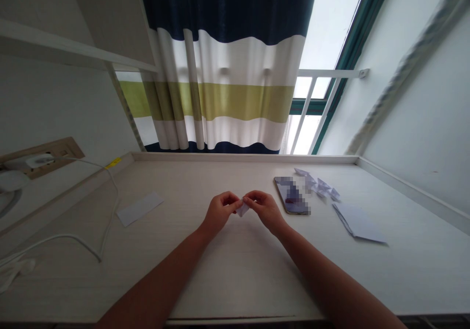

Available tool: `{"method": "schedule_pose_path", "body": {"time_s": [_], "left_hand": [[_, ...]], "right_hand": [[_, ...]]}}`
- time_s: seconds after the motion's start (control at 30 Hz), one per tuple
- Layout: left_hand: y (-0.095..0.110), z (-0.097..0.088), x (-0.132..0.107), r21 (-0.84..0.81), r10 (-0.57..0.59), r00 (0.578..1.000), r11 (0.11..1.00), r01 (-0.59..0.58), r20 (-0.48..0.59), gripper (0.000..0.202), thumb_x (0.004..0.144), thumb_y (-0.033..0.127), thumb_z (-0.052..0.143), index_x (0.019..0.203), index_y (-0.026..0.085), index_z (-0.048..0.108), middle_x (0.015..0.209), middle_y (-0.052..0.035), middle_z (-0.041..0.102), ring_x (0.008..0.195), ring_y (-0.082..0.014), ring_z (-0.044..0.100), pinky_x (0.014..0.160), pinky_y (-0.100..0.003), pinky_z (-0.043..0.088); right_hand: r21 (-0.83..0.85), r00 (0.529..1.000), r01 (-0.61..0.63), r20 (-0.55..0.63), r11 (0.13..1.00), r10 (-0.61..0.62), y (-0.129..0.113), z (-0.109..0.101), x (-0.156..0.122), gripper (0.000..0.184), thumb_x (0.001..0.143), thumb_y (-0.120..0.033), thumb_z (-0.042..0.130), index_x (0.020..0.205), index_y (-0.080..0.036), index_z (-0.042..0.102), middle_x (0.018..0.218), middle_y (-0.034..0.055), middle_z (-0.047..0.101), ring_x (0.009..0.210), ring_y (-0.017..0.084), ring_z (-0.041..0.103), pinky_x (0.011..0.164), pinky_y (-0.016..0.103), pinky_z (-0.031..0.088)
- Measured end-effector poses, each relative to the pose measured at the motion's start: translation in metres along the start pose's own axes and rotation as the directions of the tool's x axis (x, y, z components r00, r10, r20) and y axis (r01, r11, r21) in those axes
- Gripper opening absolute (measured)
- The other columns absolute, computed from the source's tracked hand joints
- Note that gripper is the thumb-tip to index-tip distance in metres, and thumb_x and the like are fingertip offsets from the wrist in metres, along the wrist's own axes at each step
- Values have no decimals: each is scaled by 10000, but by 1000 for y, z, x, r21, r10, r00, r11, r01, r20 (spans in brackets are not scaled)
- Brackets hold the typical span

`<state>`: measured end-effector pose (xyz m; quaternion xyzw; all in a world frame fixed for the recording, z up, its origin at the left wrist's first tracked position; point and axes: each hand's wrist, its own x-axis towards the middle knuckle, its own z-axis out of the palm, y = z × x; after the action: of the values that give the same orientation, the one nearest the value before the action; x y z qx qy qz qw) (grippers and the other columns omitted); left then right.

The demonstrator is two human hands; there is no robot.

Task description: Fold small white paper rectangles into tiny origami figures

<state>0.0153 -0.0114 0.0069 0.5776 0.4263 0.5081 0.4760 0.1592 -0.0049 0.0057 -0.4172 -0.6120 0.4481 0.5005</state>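
While the left hand [221,212] and right hand [266,209] pinch a small folded piece of white paper [243,209] between them, held over the tabletop [235,275], a smartphone [292,196] lies just beyond the right hand.

Folded paper [242,209]: white, matt. Desk [227,290]: pale woodgrain laminate, smooth, low sheen. Phone [290,197]: glass, glossy. Curtain [227,89]: cloth, matt. Cable [109,226]: white plastic, smooth.
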Motion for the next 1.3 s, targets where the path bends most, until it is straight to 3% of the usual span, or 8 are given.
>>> {"method": "schedule_pose_path", "body": {"time_s": [0.23, 0.33, 0.53, 0.8, 1.0, 1.17, 1.3], "left_hand": [[-5, 3, 1, 115, -3, 999, 993, -1, 38, 193, 635, 328, 630, 660, 137, 621, 599, -15, 586, 567, -130, 542, 514, -240, 455], [-4, 1, 1, 139, 22, 1000, 990, -25, 20, 196, 643, 334, 622, 620, 139, 632, 590, -19, 598, 564, -131, 545, 523, -240, 456], [0, -3, 2, 20, 24, 996, 1000, -23, -87, 173, 636, 313, 631, 622, 140, 625, 589, -8, 599, 546, -117, 546, 510, -232, 463], [6, -3, 1, 97, 134, 982, 988, -121, -135, 151, 630, 282, 656, 664, 135, 646, 619, -7, 611, 498, -98, 539, 494, -223, 455], [4, -7, 1, -25, 36, 999, 999, -37, -14, 226, 631, 302, 663, 792, 144, 675, 740, -40, 677, 638, -145, 604, 608, -274, 499], [9, -7, 2, -58, -50, 996, 997, 46, -70, 186, 591, 273, 691, 717, 137, 684, 615, -20, 663, 585, -137, 592, 627, -283, 492], [12, -6, 1, -92, -49, 997, 995, 43, -62, 153, 591, 250, 683, 686, 131, 668, 603, -12, 643, 573, -121, 573, 628, -272, 486]], "right_hand": [[-142, 999, 44, -10, 989, -46, 3, 3, -1, 111, 684, -263, 561, 626, -168, 551, 601, -9, 548, 558, 115, 492, 541, 248, 395], [-78, 1000, 20, -3, 997, -21, 4, 2, 0, 128, 682, -288, 580, 646, -165, 575, 618, -2, 566, 586, 121, 508, 567, 254, 404], [63, 998, -56, 36, 996, 54, 0, -1, 0, 173, 649, -314, 632, 711, -152, 625, 643, 10, 591, 587, 117, 505, 569, 261, 406], [133, 998, -59, 24, 989, 56, -5, 0, 1, 159, 609, -305, 656, 639, -155, 612, 535, -26, 543, 523, 97, 465, 538, 253, 372], [149, 999, -37, -20, 988, 40, -4, -5, 2, 187, 609, -338, 657, 640, -158, 614, 565, -12, 558, 538, 105, 471, 551, 259, 384], [167, 998, -48, -30, 985, 54, -4, -6, 2, 197, 618, -343, 660, 673, -156, 631, 583, -3, 573, 558, 111, 484, 575, 267, 399], [183, 998, -51, -18, 982, 56, -7, -5, 1, 178, 619, -322, 665, 682, -159, 634, 594, -7, 577, 567, 108, 485, 585, 267, 400]]}}
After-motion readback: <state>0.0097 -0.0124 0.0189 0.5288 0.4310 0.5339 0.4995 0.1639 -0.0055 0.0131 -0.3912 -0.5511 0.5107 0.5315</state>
